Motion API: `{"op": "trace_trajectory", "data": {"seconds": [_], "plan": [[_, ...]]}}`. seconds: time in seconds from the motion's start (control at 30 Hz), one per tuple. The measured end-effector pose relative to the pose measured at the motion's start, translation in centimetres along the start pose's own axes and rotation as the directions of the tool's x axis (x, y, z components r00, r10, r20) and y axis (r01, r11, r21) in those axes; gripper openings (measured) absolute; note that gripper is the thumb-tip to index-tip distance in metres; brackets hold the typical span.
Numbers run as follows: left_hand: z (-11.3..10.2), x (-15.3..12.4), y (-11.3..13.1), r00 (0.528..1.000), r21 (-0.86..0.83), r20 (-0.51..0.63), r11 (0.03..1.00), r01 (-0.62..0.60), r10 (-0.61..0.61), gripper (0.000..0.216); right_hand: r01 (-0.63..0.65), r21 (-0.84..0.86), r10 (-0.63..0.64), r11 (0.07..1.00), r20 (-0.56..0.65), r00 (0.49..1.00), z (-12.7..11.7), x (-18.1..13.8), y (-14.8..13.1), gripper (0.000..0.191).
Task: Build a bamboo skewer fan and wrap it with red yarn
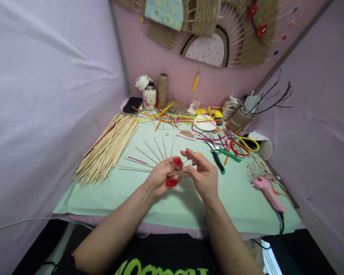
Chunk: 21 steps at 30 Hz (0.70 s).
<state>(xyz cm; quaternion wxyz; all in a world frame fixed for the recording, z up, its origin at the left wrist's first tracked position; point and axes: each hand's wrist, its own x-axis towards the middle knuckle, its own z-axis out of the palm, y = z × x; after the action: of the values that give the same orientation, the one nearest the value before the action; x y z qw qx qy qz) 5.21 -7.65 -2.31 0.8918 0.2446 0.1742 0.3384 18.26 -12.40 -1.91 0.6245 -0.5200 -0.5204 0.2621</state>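
Note:
My left hand (159, 176) is closed around small red artificial flowers, above the middle of the table. One red flower (178, 162) sticks out by the thumb, and a second red flower (171, 182) shows below the fingers. Thin wire-like stems (186, 161) run from the flowers toward my right hand (204, 173). Its thumb and fingertips pinch at these stems, with the upper fingers partly raised. Behind my left hand, thin sticks (151, 152) lie fanned out on the tabletop, one of them partly red.
A big pile of bamboo sticks (106, 149) lies at left. Green-handled pruners (218, 152) and yellow-handled scissors (248, 143) lie at right, near a pink glue gun (269, 193). Coloured pipe cleaners (160, 116), a twine roll (163, 89) and a bottle (149, 97) occupy the back.

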Motion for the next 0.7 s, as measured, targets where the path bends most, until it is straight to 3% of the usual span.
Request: {"op": "trace_trajectory", "data": {"seconds": [0.1,0.27,0.43,0.53,0.7], "plan": [[0.1,0.2,0.0,0.998,0.004,-0.063,1.000,-0.030,0.030,0.033,0.117,-0.210,-0.104,0.971,0.072,0.992,-0.8,0.2,-0.8,0.045],[0.4,0.3,-0.3,0.981,0.055,-0.170,0.995,-0.084,0.092,0.038,0.194,-0.407,-0.165,0.893,0.106,0.981,-0.8,0.2,-1.1,0.042],[0.5,0.3,-0.8,0.936,0.299,-0.273,0.945,-0.136,0.221,0.036,0.233,-0.509,-0.197,0.829,0.124,0.973,-0.5,0.1,-0.7,0.034],[0.0,0.2,-0.9,0.918,0.554,-0.240,0.821,-0.136,0.314,0.025,0.217,-0.521,-0.188,0.826,0.109,0.976,-0.5,0.1,-0.7,0.030],[-0.8,-0.2,-0.7,0.883,0.845,0.050,0.453,-0.286,0.466,0.011,0.028,-0.439,0.001,0.898,0.065,0.998,-0.6,0.2,-0.8,0.028]]}}
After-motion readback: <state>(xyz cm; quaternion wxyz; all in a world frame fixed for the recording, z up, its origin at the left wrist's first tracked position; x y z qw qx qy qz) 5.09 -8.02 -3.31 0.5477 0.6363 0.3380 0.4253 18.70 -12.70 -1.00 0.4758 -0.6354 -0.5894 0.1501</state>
